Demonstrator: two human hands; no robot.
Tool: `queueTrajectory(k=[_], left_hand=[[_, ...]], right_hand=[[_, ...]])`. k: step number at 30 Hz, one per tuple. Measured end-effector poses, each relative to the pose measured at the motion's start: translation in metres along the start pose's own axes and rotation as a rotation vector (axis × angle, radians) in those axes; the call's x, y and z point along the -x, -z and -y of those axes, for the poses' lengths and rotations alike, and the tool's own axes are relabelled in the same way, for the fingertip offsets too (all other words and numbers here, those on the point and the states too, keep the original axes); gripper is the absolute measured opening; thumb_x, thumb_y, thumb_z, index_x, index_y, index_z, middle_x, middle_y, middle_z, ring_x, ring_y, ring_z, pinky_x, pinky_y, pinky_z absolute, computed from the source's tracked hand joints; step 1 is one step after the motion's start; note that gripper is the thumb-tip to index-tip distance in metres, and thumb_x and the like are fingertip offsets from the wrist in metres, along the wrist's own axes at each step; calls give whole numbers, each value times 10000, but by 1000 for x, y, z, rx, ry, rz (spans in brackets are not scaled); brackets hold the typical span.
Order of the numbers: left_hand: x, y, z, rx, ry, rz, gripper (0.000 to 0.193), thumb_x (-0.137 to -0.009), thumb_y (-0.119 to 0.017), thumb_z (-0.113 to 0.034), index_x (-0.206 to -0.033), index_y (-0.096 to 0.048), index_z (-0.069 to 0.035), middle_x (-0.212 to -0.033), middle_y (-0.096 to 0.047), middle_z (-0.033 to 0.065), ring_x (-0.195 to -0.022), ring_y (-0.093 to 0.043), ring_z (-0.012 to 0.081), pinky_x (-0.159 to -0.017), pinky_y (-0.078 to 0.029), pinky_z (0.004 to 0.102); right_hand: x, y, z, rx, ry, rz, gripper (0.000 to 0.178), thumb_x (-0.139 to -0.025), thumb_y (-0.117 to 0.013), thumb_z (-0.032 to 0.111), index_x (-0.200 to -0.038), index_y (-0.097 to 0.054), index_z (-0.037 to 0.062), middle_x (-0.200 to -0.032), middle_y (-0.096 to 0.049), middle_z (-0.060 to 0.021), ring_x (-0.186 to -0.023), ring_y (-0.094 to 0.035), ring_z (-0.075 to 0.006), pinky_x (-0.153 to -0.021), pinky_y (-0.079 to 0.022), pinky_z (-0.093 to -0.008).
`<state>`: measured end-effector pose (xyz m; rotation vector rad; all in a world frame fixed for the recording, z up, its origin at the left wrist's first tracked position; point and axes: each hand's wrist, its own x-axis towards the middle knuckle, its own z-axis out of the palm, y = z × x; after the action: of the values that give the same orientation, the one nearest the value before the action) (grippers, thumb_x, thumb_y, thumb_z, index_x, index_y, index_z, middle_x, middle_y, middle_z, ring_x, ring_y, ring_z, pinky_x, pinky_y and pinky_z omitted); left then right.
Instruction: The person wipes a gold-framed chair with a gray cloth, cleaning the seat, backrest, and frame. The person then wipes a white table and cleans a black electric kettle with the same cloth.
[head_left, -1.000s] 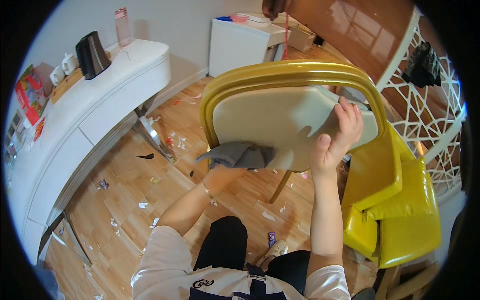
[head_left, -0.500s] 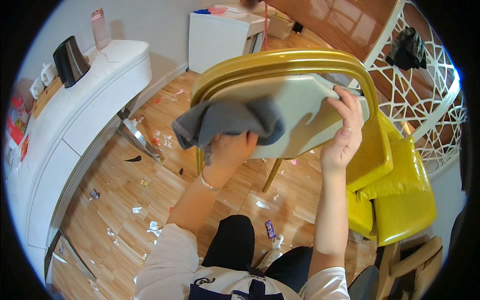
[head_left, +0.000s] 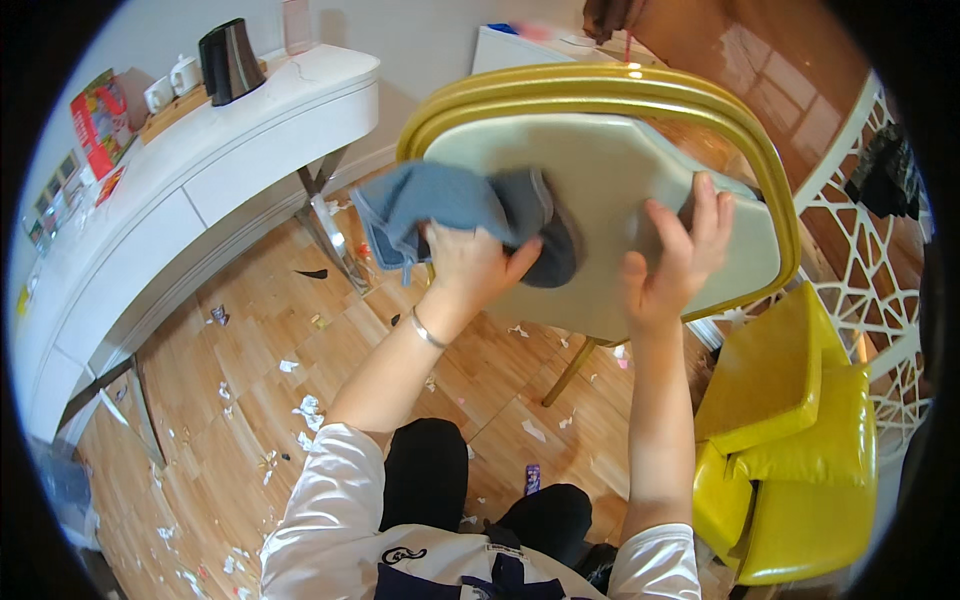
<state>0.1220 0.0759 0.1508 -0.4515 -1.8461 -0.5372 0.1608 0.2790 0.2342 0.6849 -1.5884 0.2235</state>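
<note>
- Head view, centre: my left hand (head_left: 468,262) grips a grey-blue cloth (head_left: 450,195) over the left part of a chair's pale panel (head_left: 600,160), inside its gold frame (head_left: 600,92).
- The cloth bunches above my knuckles, one fold reaching past my thumb; my other fingertips are hidden.
- Right of centre, my right hand (head_left: 688,250) is open and empty, beside the panel's right part; I can't tell if it touches.
- I judge the cloth work under way; which parts are done or left doesn't show.
</note>
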Motion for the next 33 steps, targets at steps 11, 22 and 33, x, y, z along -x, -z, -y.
queueTrajectory(k=[11, 22, 33], left_hand=[[141, -67, -34, 61, -256, 720, 327, -895, -598, -399, -927, -658, -80, -839, -643, 103, -712, -632, 266, -561, -509, 379], [-39, -58, -130, -69, -351, -55, 337, -764, -694, -428, -895, -695, -118, -862, -673, 91, -730, -624, 302, -733, -457, 471], [59, -78, -91, -189, -973, 360, 373, -826, -659, -365, -1045, -651, -64, -973, -642, 110, -841, -622, 287, -757, -502, 419]], right_hand=[[161, -2, -36, 29, 77, 134, 385, -919, -511, 476, -1201, -597, 230, -1342, -573, -37, -1270, -475, -241, -1100, -215, -436], [199, 35, -66, -311, -181, -153, 539, -988, -420, 477, -1332, -427, 61, -1391, -430, -270, -1232, -481, -404, -989, -412, -487], [277, 6, -39, -527, -1203, -300, 608, -1026, -314, 448, -1359, -400, -53, -1424, -410, -199, -1297, -414, -284, -1079, -303, -402]])
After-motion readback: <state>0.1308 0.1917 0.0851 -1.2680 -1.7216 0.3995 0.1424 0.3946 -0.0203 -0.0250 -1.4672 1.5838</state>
